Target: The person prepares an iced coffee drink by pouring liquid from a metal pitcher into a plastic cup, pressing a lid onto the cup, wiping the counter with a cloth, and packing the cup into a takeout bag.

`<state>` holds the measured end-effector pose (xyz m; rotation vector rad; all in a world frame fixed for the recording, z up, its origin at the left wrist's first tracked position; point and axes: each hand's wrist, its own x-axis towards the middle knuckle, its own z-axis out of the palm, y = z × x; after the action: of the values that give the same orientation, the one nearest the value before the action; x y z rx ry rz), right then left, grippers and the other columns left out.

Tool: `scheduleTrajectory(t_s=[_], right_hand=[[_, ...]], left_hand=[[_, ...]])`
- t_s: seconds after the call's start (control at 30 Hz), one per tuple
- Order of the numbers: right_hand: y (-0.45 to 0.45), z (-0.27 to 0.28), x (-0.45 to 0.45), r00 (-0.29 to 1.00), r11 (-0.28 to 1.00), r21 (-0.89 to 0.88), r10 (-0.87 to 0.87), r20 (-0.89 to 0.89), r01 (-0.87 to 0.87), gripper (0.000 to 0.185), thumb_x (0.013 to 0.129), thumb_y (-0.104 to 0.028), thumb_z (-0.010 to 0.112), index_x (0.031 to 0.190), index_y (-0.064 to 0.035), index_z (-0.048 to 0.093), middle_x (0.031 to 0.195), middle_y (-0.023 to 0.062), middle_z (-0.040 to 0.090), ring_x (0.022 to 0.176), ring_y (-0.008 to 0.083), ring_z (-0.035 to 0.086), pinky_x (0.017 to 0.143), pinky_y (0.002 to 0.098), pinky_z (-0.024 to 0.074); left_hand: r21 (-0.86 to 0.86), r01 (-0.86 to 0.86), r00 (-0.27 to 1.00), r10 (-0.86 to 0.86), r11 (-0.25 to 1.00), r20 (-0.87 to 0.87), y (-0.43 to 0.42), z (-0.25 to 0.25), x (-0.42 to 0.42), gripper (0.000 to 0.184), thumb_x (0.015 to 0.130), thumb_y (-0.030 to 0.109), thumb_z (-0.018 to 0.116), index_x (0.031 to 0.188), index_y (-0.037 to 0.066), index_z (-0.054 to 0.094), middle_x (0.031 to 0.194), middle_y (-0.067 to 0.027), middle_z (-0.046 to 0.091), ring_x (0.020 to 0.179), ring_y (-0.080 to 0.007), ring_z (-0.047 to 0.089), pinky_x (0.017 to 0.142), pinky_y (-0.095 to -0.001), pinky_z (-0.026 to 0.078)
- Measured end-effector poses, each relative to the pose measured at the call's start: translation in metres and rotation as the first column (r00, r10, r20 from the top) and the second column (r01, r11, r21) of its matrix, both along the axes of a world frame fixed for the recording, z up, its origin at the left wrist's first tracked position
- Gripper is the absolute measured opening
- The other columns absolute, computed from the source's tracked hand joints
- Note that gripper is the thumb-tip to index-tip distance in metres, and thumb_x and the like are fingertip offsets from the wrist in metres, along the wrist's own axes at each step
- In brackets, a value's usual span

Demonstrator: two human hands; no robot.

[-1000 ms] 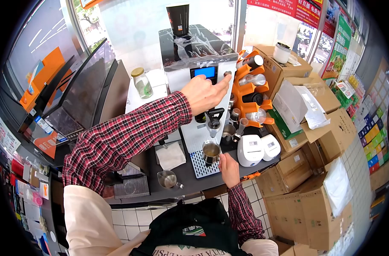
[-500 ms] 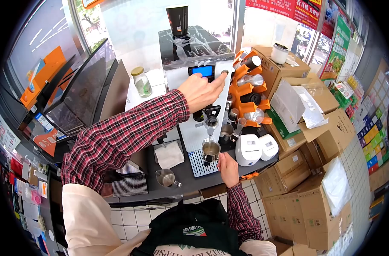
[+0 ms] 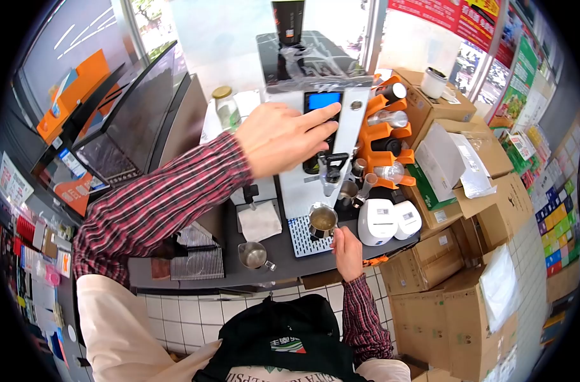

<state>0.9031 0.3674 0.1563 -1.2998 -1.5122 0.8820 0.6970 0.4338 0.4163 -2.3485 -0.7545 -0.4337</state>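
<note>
My left hand [image 3: 283, 137] is raised in front of the coffee machine [image 3: 348, 95], its fingers apart and holding nothing, near the blue screen [image 3: 325, 100]. The round knob [image 3: 356, 105] sits right of my fingertips. My right hand [image 3: 347, 251] grips the handle of a metal pitcher [image 3: 322, 221] with liquid in it. That pitcher is over the perforated drip tray [image 3: 301, 240], below the black-handled spout part [image 3: 332, 172]. A second metal pitcher [image 3: 254, 255] stands on the counter to the left, beside a white cloth [image 3: 260, 221].
An orange rack [image 3: 378, 148] with cups and bottles stands right of the machine, with two white devices [image 3: 377, 221] in front. Cardboard boxes [image 3: 430, 261] are stacked at the right. A glass jar [image 3: 226, 109] and a monitor [image 3: 127, 121] are at the left.
My left hand has left the knob and moved left and down, its fingers spreading. My right hand still holds the pitcher near the tray. The camera view has shifted a little.
</note>
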Motion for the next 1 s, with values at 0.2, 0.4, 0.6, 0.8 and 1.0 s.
scheduleTrajectory(t_s=[0.2,0.4,0.6,0.8,1.0], right_hand=[[-0.047,0.003,-0.006,0.995,0.988,-0.121,0.102,0.023,-0.099,0.032,0.100,-0.020,0.046,0.076,0.0010,0.051,0.062,0.0095,0.052,0.053,0.0184,0.052,0.051,0.0330,0.0411],[-0.092,0.030,-0.049,0.927,0.913,-0.195,0.372,0.039,-0.358,0.031,0.101,-0.017,0.043,0.075,-0.0011,0.051,0.064,0.0048,0.056,0.055,0.0109,0.052,0.052,0.0258,0.0415],[-0.125,0.032,-0.149,0.699,0.661,-0.298,0.714,-0.032,-0.689,0.023,0.097,-0.011,0.047,0.078,0.0013,0.050,0.065,0.0104,0.054,0.057,0.0200,0.054,0.055,0.0319,0.0430],[-0.191,0.028,-0.298,0.395,0.401,-0.256,0.916,0.075,-0.880,0.030,0.099,-0.012,0.041,0.072,-0.0002,0.043,0.063,0.0057,0.050,0.055,0.0109,0.048,0.052,0.0254,0.0399],[-0.288,0.005,-0.445,0.214,0.153,-0.335,0.965,-0.153,-0.930,0.032,0.101,-0.016,0.039,0.073,-0.0016,0.044,0.062,0.0046,0.049,0.055,0.0107,0.047,0.053,0.0259,0.0394]], left_hand=[[-0.313,0.010,0.993,0.027,0.950,0.112,-0.132,-0.005,-0.059,0.037,0.080,0.025,0.073,0.113,0.012,0.065,0.130,-0.0061,0.059,0.053,-0.0109,0.054,0.049,-0.0250,0.044],[-0.848,-0.033,0.877,0.422,0.529,0.229,-0.261,-0.128,-0.128,0.033,0.088,0.028,0.065,0.119,0.016,0.063,0.117,-0.0028,0.064,0.069,-0.0169,0.064,0.061,-0.0282,0.052],[-0.990,-0.132,0.579,0.814,0.052,-0.034,-0.416,-0.229,-0.161,0.050,0.091,0.041,0.057,0.133,0.015,0.050,0.111,-0.0110,0.064,0.096,-0.0298,0.064,0.082,-0.0398,0.053],[-0.994,-0.109,0.396,0.916,-0.021,-0.063,-0.506,-0.283,-0.215,0.056,0.090,0.045,0.057,0.134,0.012,0.045,0.101,-0.0138,0.063,0.093,-0.0329,0.064,0.078,-0.0424,0.053],[-0.952,-0.306,-0.104,0.995,-0.027,0.006,-0.610,-0.274,-0.300,0.052,0.086,0.039,0.063,0.128,0.011,0.051,0.099,-0.0121,0.065,0.087,-0.0315,0.065,0.074,-0.0417,0.053]])
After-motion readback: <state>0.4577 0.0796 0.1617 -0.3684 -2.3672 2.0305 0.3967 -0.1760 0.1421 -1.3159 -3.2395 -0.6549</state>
